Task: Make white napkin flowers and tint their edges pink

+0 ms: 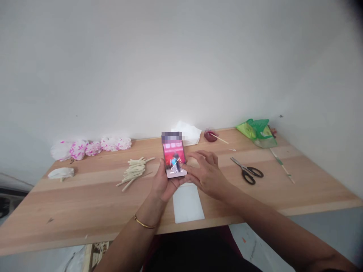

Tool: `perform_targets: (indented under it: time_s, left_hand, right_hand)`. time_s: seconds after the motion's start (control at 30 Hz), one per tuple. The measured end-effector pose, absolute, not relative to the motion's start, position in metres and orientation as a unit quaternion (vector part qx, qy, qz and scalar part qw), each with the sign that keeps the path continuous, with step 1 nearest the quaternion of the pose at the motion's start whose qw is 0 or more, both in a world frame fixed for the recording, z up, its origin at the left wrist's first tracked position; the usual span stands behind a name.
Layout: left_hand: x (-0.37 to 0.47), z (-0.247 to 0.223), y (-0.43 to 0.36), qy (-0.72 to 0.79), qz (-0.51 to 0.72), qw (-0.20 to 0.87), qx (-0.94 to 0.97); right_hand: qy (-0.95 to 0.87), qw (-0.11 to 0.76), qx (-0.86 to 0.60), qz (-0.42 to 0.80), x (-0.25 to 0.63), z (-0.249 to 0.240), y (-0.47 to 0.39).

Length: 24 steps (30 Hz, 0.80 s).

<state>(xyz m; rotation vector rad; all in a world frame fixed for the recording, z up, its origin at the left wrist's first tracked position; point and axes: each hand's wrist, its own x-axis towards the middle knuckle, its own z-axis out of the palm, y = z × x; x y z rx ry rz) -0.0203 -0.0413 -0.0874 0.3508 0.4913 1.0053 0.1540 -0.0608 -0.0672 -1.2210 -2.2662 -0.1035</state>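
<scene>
In my left hand (pixel 163 185) lies a smartphone (pixel 174 160), its lit screen tilted up toward me and a white zigzag line drawn across it. The thumb runs along the phone's left edge, the other fingers behind it. My right hand (pixel 210 173) reaches in from the right with fingers apart and bent, a fingertip at the lower right of the screen. It holds nothing. Below the phone a white flat sheet (pixel 188 204) rests on the wooden table (pixel 221 211), its upper end partly hidden by my hands.
Left of the phone lies a pile of pale sticks (pixel 134 172). Pink-and-white bundles (pixel 93 148) and a small white wrapped piece (pixel 61 173) sit further left. At right are black-handled scissors (pixel 248 172), a green bag (pixel 258 132), a thin rod (pixel 282 166) and a dark red roll (pixel 210 136). White paper (pixel 190 134) lies behind.
</scene>
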Motion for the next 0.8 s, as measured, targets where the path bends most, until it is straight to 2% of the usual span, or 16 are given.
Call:
perform_targets:
  time_s: [0.17, 0.3, 0.5, 0.8]
  left_hand:
    - [-0.024, -0.087, -0.038, 0.244, 0.489, 0.819, 0.175]
    - [-0.027, -0.08, -0.038, 0.25, 0.507, 0.804, 0.185]
    - [-0.043, -0.064, -0.042, 0.291, 0.524, 0.778, 0.188]
    - [-0.136, -0.066, -0.066, 0.337, 0.619, 0.672, 0.226]
  right_hand:
    - [-0.861, 0.291, -0.417, 0.018, 0.154, -0.066, -0.076]
    - [-0.862, 0.336, -0.374, 0.071, 0.16, -0.063, -0.082]
    - [-0.854, 0.375, -0.352, 0.081, 0.169, -0.077, -0.085]
    - [-0.854, 0.365, -0.354, 0.11, 0.175, -0.108, -0.081]
